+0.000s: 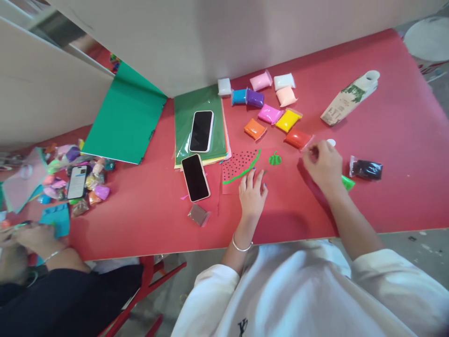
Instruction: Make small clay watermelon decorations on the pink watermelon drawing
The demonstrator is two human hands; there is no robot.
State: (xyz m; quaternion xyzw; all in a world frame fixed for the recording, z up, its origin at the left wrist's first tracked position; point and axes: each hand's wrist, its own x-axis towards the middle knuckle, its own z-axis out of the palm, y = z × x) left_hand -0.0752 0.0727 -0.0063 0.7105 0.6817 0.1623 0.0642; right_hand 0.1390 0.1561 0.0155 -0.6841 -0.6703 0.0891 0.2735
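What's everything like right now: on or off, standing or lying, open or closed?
Left hand, open, fingers spread
Right hand, fingers curled; can't tell if holding anything
Upper middle phone, screen dark
Lower middle phone, screen dark
Other person's phone, screen lit
Carton, seems to be standing
Black packet, lying down

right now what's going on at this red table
A person's left hand lies spread on a red sheet bearing a watermelon slice and a small green melon. The right hand is curled near the red packet; whether it pinches anything is too small to tell. Other coloured packets lie beyond, with a carton to the right and two phones to the left. At far left, a co-worker's hands are together at the table.
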